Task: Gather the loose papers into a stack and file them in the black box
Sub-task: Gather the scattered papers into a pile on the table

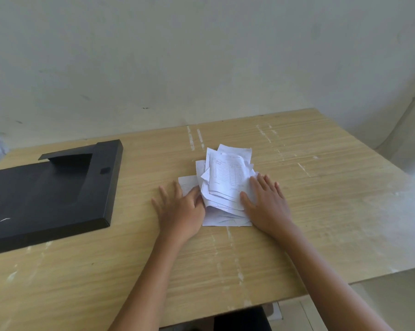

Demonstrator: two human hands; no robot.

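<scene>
A ragged pile of white papers (226, 182) lies on the wooden table (321, 211) near its middle, a printed form on top. My left hand (180, 209) lies flat on the table against the pile's left side, its thumb touching the sheets. Spread fingers of my right hand (266, 201) press on the pile's right edge. A single sheet (188, 185) sticks out at the left, partly under my left hand. The black box (46, 194) lies flat at the table's left, its flap lid raised slightly at the far end.
A pale wall rises just behind the table's far edge. The table's right and near edges drop off to a light floor. A dark object (242, 318) sits below the near edge.
</scene>
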